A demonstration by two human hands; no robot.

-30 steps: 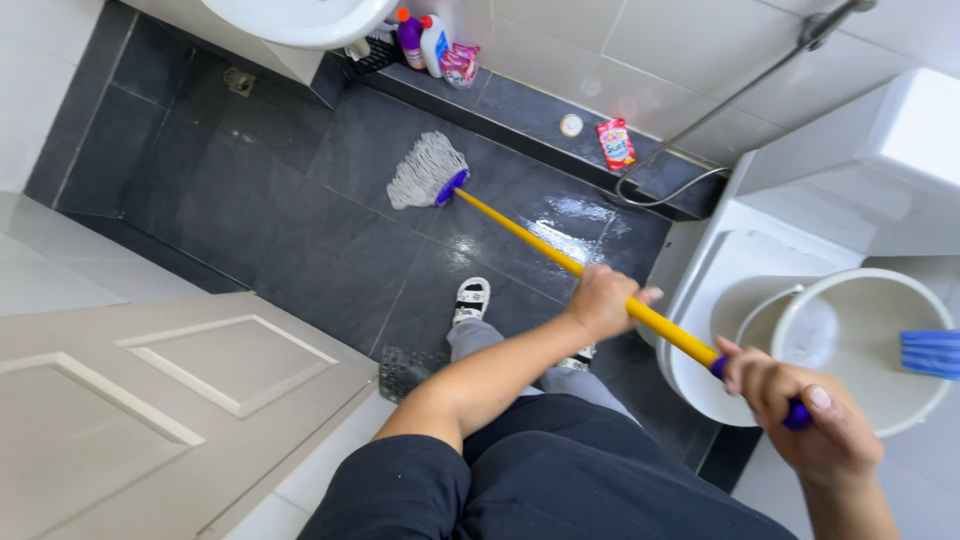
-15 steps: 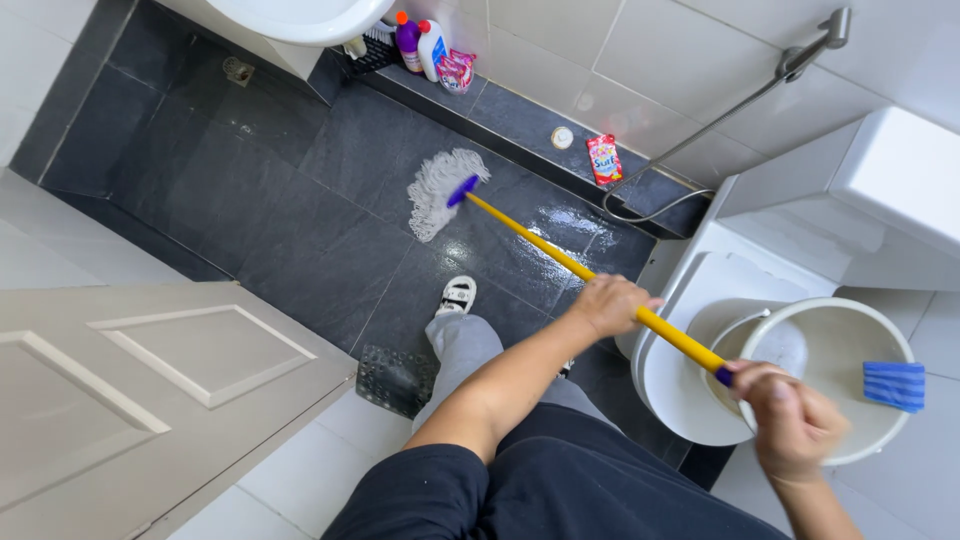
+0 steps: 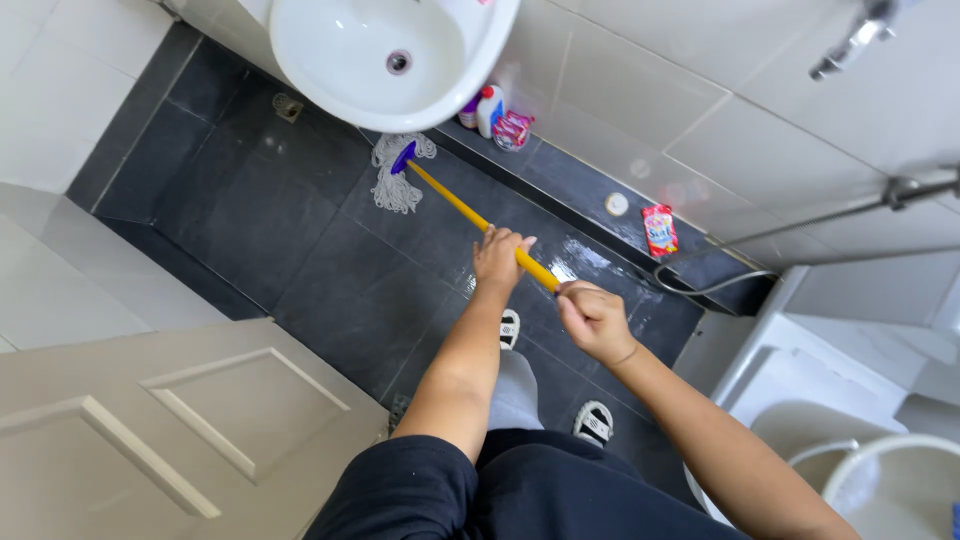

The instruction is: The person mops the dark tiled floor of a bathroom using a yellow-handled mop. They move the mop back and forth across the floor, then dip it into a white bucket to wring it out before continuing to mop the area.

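Note:
I hold a mop with a yellow handle (image 3: 455, 200) in both hands. My left hand (image 3: 497, 260) grips the handle further down, and my right hand (image 3: 590, 318) grips its near end just behind. The white string mop head (image 3: 396, 180), on a blue socket, lies on the dark wet floor tiles (image 3: 300, 250) under the front edge of the white sink (image 3: 380, 55). My feet in white sandals (image 3: 592, 422) stand on the tiles below my hands.
Cleaning bottles (image 3: 488, 108) and a pink packet stand against the white tiled wall. A red sachet (image 3: 659, 228) and a hose (image 3: 700, 285) lie on the floor ledge. A white toilet (image 3: 800, 400) and bucket (image 3: 895, 490) sit at the right. A beige door (image 3: 150, 430) stands at the lower left.
The mop head has slid across the floor to under the sink. My right hand has moved up the handle close to my left. The view has shifted toward the sink.

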